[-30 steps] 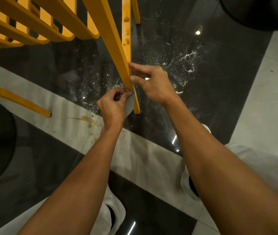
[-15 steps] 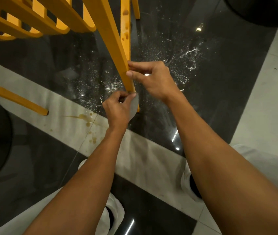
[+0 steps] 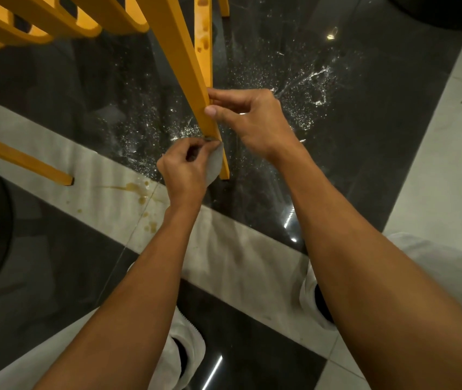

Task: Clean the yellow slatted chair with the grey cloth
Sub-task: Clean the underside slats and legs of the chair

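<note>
The yellow slatted chair [image 3: 180, 56] fills the upper left, its seat slats at the top and one leg running down to the dark floor at centre. My left hand [image 3: 186, 170] pinches the grey cloth [image 3: 214, 164] against the low part of that leg, just above its foot. Higher on the same leg, my right hand [image 3: 248, 122] grips it between thumb and fingers. A second leg behind shows brown stains [image 3: 203, 40].
White dust and splashes [image 3: 303, 88] speckle the glossy black floor around the leg. A pale floor strip carries brown spill marks [image 3: 139, 192]. Another chair leg [image 3: 27, 161] ends at the left. Dark round shapes sit at the far left and top right. My shoes stand below.
The view has drifted slightly, and my left hand with the cloth sits a little lower on the leg. My right hand keeps its hold on the leg.
</note>
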### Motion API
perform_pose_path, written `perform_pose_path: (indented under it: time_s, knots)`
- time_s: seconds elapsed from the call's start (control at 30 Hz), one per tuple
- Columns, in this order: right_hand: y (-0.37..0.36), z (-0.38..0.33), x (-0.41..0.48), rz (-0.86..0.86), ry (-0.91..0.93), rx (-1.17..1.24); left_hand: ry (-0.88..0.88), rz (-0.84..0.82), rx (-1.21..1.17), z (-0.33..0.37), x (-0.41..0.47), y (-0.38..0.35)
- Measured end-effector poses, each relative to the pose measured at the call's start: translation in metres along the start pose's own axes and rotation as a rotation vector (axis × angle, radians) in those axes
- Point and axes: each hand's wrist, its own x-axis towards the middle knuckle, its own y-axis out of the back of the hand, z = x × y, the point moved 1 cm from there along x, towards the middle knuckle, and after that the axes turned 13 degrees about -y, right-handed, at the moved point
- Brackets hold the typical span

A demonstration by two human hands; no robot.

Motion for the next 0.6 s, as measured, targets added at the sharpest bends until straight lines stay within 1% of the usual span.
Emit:
perform_pose_path:
  time_s: [0.1, 0.2, 0.23, 0.37, 0.43, 0.6]
  knots:
    - [-0.002, 0.004, 0.003, 0.007, 0.011, -0.002, 0.081, -0.082, 0.029, -0.014, -0.007, -0.009]
    - [-0.003, 0.009, 0.005, 0.007, 0.022, 0.021, 0.118, -0.162, 0.088, -0.023, -0.009, -0.014]
    - [-0.003, 0.009, 0.005, 0.006, 0.024, 0.021, 0.111, -0.153, 0.082, -0.021, -0.008, -0.012]
    - [-0.003, 0.009, 0.006, 0.009, 0.02, 0.039, 0.02, -0.023, 0.02, 0.0, 0.001, 0.001]
    - [-0.004, 0.009, 0.007, 0.009, 0.018, 0.042, 0.0, -0.005, 0.018, 0.002, 0.003, 0.003]
    - [-0.004, 0.011, 0.006, 0.011, 0.026, 0.032, 0.066, -0.141, 0.054, -0.014, -0.002, -0.005]
